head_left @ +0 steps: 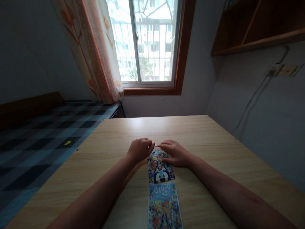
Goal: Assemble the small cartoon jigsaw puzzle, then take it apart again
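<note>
Right grip (176,155) at puzzle (159,168), lengthwise forward

The printed sheet (165,206) looks like paper, the tabletop (202,135) smooth wood.

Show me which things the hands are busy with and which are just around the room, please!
In use:
- upper colourful picture, with the left hand and right hand at its top part
- lower picture with "BLUEY" lettering, probably
- table underneath

Just around:
- flowered curtain
- checked bed
- wooden shelf
- wall socket
</note>
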### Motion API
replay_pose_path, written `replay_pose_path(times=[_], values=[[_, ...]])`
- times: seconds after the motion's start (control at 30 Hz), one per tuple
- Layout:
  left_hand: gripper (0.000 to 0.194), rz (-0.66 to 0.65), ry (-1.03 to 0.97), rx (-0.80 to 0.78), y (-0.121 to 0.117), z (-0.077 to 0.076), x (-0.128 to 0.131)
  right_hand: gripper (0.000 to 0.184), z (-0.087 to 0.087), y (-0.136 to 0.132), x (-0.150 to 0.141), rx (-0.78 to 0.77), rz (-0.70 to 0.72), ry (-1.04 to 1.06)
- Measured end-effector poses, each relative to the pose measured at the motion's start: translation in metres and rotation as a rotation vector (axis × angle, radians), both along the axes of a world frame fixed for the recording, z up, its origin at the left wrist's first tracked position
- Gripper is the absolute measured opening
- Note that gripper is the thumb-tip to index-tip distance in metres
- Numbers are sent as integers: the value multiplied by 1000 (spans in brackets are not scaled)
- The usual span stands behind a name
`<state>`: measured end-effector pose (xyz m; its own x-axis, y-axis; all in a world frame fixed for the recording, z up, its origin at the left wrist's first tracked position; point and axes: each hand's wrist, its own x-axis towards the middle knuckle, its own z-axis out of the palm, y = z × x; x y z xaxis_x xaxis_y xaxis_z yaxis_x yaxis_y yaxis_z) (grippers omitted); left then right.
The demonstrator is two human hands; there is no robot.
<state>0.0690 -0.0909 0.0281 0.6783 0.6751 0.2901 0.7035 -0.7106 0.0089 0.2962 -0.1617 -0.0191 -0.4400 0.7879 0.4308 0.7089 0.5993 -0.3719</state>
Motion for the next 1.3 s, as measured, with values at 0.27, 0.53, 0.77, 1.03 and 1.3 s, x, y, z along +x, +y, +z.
replay_pose_path(times=[0.27,0.53,0.77,1.03,1.3], values=[[32,3,136,-98,-18,3,8,29,-2,0,11,-4,-138,-37],[25,-23,136,-118,-19,0,11,22,-3,2,2,91,-158,11],[24,37,167,-139,-21,3,15,10,-5,3,0,116,-47,34],[20,23,206,-181,-23,6,17,10,2,1,-2,107,-5,51],[23,-14,77,-247,-12,-4,12,8,3,0,-3,106,-42,21]])
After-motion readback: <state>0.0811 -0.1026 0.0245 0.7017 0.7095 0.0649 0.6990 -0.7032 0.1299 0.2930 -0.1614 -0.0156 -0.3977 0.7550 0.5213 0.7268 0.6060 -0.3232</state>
